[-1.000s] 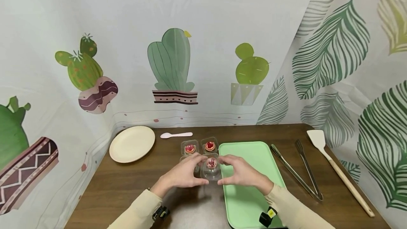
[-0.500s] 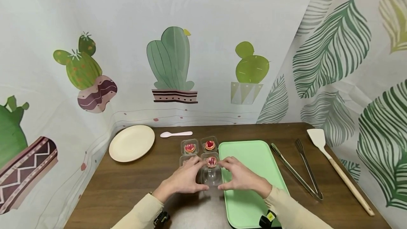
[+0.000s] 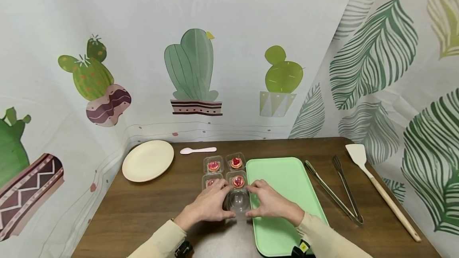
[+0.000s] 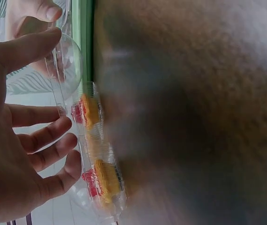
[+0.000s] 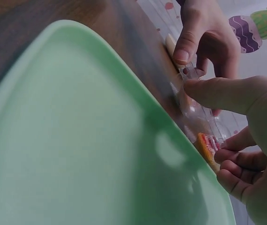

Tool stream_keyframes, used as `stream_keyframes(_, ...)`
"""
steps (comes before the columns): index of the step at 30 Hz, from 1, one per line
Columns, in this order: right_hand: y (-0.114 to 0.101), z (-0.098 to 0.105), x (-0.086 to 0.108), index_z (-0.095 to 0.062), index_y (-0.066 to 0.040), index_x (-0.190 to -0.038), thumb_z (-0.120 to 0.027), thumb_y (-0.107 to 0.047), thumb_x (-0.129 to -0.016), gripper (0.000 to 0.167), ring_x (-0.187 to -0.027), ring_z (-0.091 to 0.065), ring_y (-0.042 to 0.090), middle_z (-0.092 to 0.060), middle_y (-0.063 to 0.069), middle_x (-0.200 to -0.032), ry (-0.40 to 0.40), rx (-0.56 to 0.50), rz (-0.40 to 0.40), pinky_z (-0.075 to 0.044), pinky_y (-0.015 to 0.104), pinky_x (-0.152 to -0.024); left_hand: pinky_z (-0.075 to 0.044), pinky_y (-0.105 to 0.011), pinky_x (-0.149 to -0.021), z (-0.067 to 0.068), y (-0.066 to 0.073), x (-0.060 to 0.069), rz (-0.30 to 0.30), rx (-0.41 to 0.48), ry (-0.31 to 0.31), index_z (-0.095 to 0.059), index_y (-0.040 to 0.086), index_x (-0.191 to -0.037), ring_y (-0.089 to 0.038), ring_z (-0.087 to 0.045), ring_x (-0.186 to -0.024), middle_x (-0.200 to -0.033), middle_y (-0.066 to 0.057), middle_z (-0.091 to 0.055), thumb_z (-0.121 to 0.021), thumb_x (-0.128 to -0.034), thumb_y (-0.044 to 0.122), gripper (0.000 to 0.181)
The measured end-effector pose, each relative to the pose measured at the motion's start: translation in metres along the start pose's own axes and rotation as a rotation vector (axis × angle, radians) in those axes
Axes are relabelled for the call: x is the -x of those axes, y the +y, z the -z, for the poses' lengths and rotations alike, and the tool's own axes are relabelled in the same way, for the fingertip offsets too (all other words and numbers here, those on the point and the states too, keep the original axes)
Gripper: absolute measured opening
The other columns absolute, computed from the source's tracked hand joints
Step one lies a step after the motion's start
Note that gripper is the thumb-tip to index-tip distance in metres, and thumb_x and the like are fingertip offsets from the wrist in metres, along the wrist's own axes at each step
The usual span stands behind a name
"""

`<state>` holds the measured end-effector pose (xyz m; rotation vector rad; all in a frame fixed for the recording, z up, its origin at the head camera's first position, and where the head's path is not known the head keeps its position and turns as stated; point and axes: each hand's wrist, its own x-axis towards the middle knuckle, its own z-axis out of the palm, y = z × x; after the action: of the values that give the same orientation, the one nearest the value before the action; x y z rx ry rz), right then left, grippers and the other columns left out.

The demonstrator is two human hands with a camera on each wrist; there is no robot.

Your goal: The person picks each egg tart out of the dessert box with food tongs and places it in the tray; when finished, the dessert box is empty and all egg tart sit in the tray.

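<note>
Between the two hands, a clear domed lid (image 3: pixel 238 201) is held at its edges, just in front of a clear container with a red-topped tart (image 3: pixel 238 181). My left hand (image 3: pixel 209 204) pinches the lid's left side, thumb near and fingers far. On the opposite side, my right hand (image 3: pixel 273 203) grips it likewise. The left wrist view shows the lid (image 4: pixel 70 68) upright on edge in that frame, beside a tart (image 4: pixel 90 112). In the right wrist view, thumb and fingers of the right hand (image 5: pixel 260 126) meet the lid's rim (image 5: pixel 196 110).
More tarts in clear containers (image 3: pixel 213 165) (image 3: pixel 236 163) sit behind and left. A green tray (image 3: pixel 287 186) lies right, partly under the right hand. Beyond it are metal tongs (image 3: pixel 331 193) and a spatula (image 3: pixel 387 198). A cream plate (image 3: pixel 148 161) and pink spoon (image 3: pixel 198 150) are at the back left.
Both hands and the lid have moved toward the near edge of the table. The front tart, earlier seen behind the clear plastic, now shows more plainly.
</note>
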<state>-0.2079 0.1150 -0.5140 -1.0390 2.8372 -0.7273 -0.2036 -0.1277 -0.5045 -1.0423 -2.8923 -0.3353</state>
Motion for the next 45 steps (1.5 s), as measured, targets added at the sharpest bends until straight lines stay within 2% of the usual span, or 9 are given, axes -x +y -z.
stream_keyframes(10,-0.003,-0.005,0.000,-0.057,0.006,-0.131,-0.086,-0.044,-0.066,0.087,-0.101,-0.049,0.016,-0.057,0.002,-0.109,0.004,0.062,0.004,-0.050,0.032,-0.091,-0.045,-0.039,-0.095,-0.005,0.003,0.000,0.033,-0.052,-0.021,-0.060,0.012,-0.129,-0.015,-0.046,-0.112,-0.121,0.001,-0.054,-0.079,-0.0662,0.061,0.081)
stream_keyframes(18,-0.006,-0.007,0.003,-0.056,0.006,-0.132,-0.087,-0.044,-0.065,0.089,-0.098,-0.048,0.015,-0.057,0.001,-0.107,0.021,0.088,0.019,-0.050,0.031,-0.089,-0.039,-0.042,-0.101,-0.007,0.005,0.002,0.028,-0.078,-0.011,-0.060,0.011,-0.131,-0.018,-0.046,-0.115,-0.123,0.001,-0.054,-0.080,-0.0652,0.060,0.084)
stream_keyframes(28,-0.007,-0.010,0.005,-0.056,0.009,-0.131,-0.086,-0.044,-0.066,0.089,-0.096,-0.047,0.014,-0.057,0.002,-0.105,0.025,0.110,0.013,-0.050,0.030,-0.086,-0.038,-0.049,-0.103,-0.011,0.010,0.005,0.028,-0.135,0.008,-0.060,0.009,-0.130,-0.020,-0.047,-0.115,-0.122,0.000,-0.054,-0.079,-0.0651,0.060,0.085)
stream_keyframes(35,-0.007,-0.012,0.006,-0.055,0.009,-0.131,-0.086,-0.044,-0.066,0.089,-0.096,-0.047,0.015,-0.057,0.002,-0.107,0.014,0.108,-0.006,-0.050,0.031,-0.087,-0.038,-0.051,-0.103,-0.012,0.011,0.005,0.026,-0.144,0.014,-0.060,0.009,-0.130,-0.020,-0.047,-0.114,-0.121,0.000,-0.055,-0.080,-0.0648,0.060,0.086)
stream_keyframes(45,-0.005,-0.013,0.006,-0.053,0.010,-0.133,-0.086,-0.045,-0.065,0.093,-0.098,-0.048,0.016,-0.056,0.003,-0.108,0.008,0.114,-0.004,-0.050,0.032,-0.089,-0.039,-0.049,-0.101,-0.012,0.011,0.005,0.030,-0.156,0.024,-0.060,0.009,-0.131,-0.020,-0.047,-0.114,-0.121,-0.001,-0.056,-0.080,-0.0637,0.062,0.088)
